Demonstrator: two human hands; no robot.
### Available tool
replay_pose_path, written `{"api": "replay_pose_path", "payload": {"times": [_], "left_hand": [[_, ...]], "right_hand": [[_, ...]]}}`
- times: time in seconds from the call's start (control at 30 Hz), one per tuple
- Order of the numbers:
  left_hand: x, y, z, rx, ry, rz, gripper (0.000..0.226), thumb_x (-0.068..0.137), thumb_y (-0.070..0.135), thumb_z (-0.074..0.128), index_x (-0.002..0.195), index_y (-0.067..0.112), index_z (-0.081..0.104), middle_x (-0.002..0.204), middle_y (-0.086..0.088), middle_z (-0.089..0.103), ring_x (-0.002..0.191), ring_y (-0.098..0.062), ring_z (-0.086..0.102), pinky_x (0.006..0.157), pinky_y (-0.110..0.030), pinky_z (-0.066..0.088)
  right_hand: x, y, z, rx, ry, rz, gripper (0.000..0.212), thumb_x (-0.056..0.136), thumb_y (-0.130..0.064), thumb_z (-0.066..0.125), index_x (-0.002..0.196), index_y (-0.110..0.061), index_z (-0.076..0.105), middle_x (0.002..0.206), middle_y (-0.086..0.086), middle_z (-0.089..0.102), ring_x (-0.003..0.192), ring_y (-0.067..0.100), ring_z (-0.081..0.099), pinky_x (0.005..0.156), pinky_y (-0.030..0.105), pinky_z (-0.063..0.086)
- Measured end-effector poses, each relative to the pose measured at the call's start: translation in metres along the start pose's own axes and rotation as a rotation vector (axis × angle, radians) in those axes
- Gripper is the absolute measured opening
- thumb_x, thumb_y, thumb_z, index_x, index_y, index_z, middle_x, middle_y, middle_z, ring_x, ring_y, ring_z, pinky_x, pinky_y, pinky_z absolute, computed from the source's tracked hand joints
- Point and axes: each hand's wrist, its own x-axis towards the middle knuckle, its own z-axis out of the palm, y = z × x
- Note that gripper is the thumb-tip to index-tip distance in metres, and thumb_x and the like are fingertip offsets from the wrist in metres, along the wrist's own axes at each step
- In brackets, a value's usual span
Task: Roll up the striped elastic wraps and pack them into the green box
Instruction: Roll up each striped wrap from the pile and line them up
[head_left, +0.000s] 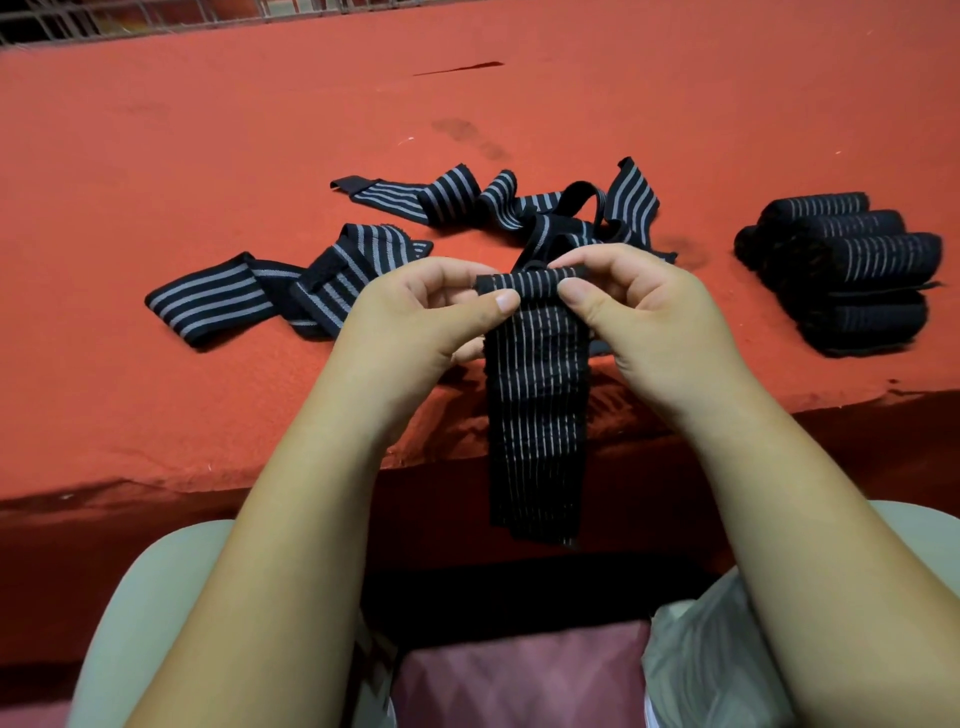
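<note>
Pinching the top coil of the striped wrap (536, 400) between thumbs and fingertips, my left hand (415, 332) and right hand (654, 322) hold it just left of the finished rolls (841, 270), its tail hanging loose. If either pinch eases, I expect the elastic to spring open or wind crooked. I see no green box.
</note>
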Motion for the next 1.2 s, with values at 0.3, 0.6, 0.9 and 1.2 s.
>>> {"api": "replay_pose_path", "payload": {"times": [0.3,0.6,0.9,1.2], "left_hand": [[-0.0048,0.0018,0.0027,0.052,0.025,0.082,0.017,0.095,0.005,0.078,0.109,0.014,0.079,0.098,-0.009,0.082,0.087,-0.026,0.077,0.080,-0.049,0.063],[-0.0054,0.0031,0.0039,0.013,0.014,0.034,0.011,0.100,0.021,0.076,0.108,0.014,0.080,0.104,-0.007,0.081,0.095,-0.022,0.076,0.086,-0.040,0.066],[-0.0032,0.0013,0.0037,-0.001,0.052,0.053,0.023,0.093,0.008,0.081,0.115,0.013,0.078,0.082,0.011,0.070,0.083,-0.004,0.072,0.074,-0.021,0.059],[-0.0066,0.0028,0.0079,0.013,0.051,0.082,0.022,0.095,0.009,0.080,0.116,0.018,0.079,0.105,-0.027,0.076,0.093,-0.044,0.077,0.088,-0.053,0.066]], "right_hand": [[-0.0039,-0.0065,-0.0018,0.019,0.025,0.012,0.011,0.105,-0.023,0.071,0.112,-0.023,0.080,0.108,0.026,0.072,0.083,0.032,0.066,0.079,0.066,0.057],[-0.0036,0.0000,-0.0017,0.115,-0.021,0.009,0.019,0.102,-0.016,0.072,0.114,-0.028,0.079,0.107,0.005,0.079,0.096,0.031,0.066,0.086,0.076,0.052],[-0.0025,0.0008,-0.0043,0.044,0.009,0.059,0.016,0.106,-0.024,0.069,0.116,-0.021,0.080,0.109,0.021,0.077,0.098,0.043,0.075,0.092,0.067,0.059],[-0.0006,0.0019,-0.0034,0.111,0.017,-0.006,0.021,0.102,-0.015,0.071,0.109,-0.033,0.079,0.108,0.008,0.077,0.090,0.022,0.068,0.077,0.055,0.058]]}}
